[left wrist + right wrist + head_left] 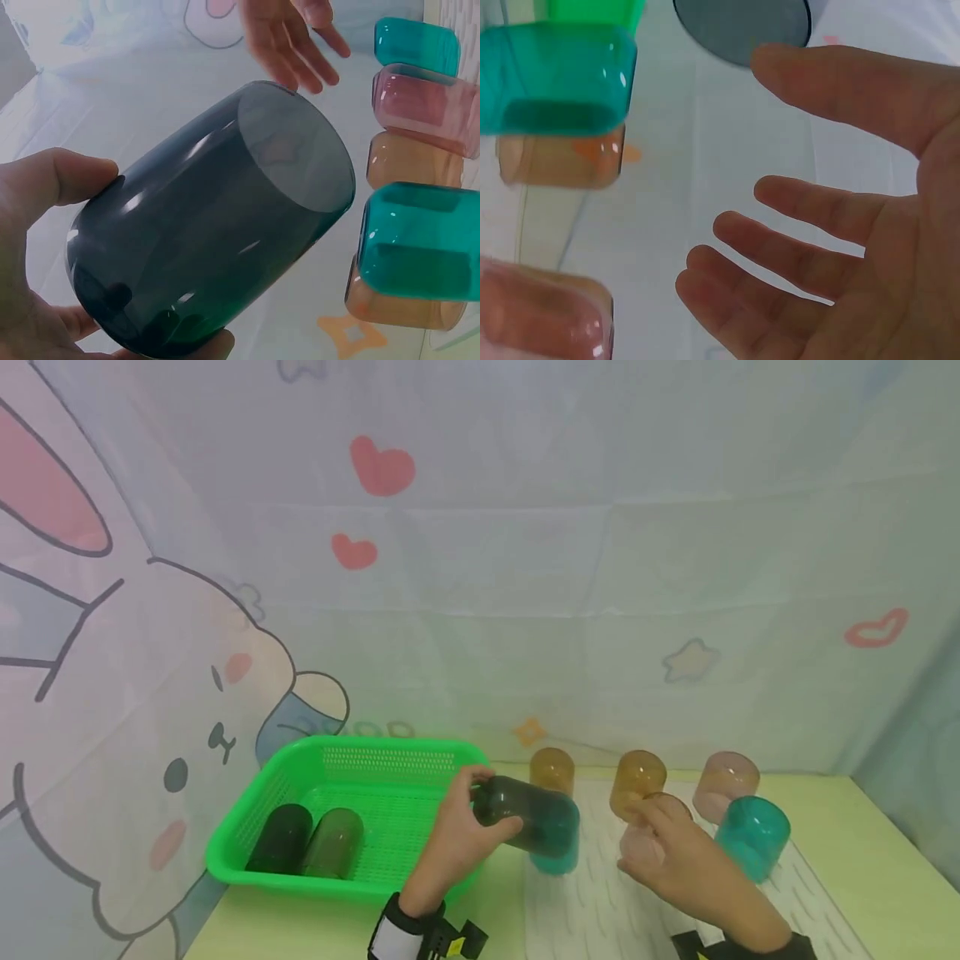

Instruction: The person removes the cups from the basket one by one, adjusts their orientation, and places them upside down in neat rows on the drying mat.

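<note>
Two hands work over the yellow-green surface [862, 868], nearest the viewer. The left hand [457, 839] has its grip curled round a dark smoky cup [525, 814], thumb on one side and fingers underneath, and holds it on its side in the air just right of the green basket [247, 852]. The right hand [675, 856] is released, fingers spread and relaxed, holding nothing; it hovers over a pink cup [637, 843] on the white mat [600, 902], and I cannot tell whether it touches it.

Judging by how things lie, the step in hand is carrying the dark cup toward the basket, where two dark cups [303, 839] already lie side by side at the near left. Setting it down would call for a short move left over the basket rim and lowering it beside those two, on its side.

Farther back on the mat, a teal cup [558, 860] stands behind the held one, another teal cup [753, 835] at the right, then two amber cups [637, 781] and a pale pink one [723, 785] upside down, near the printed curtain [525, 568].
</note>
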Available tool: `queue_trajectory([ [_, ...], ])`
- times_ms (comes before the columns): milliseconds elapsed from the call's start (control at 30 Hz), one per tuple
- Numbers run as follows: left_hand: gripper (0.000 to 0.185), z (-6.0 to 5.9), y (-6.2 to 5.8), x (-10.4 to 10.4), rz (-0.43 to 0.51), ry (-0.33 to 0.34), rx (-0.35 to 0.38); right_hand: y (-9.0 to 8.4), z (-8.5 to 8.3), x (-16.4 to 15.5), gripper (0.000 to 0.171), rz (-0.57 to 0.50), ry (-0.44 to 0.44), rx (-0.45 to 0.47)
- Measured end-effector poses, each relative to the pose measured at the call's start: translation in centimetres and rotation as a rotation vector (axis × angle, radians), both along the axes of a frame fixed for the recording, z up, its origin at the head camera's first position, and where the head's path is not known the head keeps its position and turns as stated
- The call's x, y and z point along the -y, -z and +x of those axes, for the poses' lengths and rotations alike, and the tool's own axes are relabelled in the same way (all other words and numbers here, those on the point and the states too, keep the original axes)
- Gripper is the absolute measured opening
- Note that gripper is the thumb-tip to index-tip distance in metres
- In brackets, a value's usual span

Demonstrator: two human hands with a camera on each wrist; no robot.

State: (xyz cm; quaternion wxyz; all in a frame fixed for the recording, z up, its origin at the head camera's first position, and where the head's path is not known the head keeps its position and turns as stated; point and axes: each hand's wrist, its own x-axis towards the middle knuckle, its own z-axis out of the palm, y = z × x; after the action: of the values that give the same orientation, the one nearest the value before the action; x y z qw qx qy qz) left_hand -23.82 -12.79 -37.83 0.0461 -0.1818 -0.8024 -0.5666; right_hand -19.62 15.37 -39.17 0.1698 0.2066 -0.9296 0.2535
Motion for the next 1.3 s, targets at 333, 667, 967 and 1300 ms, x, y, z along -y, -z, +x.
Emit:
queue_trajectory([
  [333,0.062,0.1,0.0,-0.8,-0.018,0.005,-0.033,-0.8,0.2,3.6,0.079,-0.009,-0.007,0.042],
  [667,0.061,0.3,0.5,-1.4,-0.027,0.048,-0.007,0.5,-1.2,6.1,0.089,-0.012,-0.043,-0.203],
  [967,0.061,0.2,0.6,-1.9,-0.018,0.066,0.025,0.7,-2.0,6.5,0.088,0.006,-0.089,-0.327],
  [1300,0.058,0.5,0.6,-2.1,-0.042,0.085,0.039,1.0,-1.7,7.1,0.087,0.078,-0.054,-0.251],
])
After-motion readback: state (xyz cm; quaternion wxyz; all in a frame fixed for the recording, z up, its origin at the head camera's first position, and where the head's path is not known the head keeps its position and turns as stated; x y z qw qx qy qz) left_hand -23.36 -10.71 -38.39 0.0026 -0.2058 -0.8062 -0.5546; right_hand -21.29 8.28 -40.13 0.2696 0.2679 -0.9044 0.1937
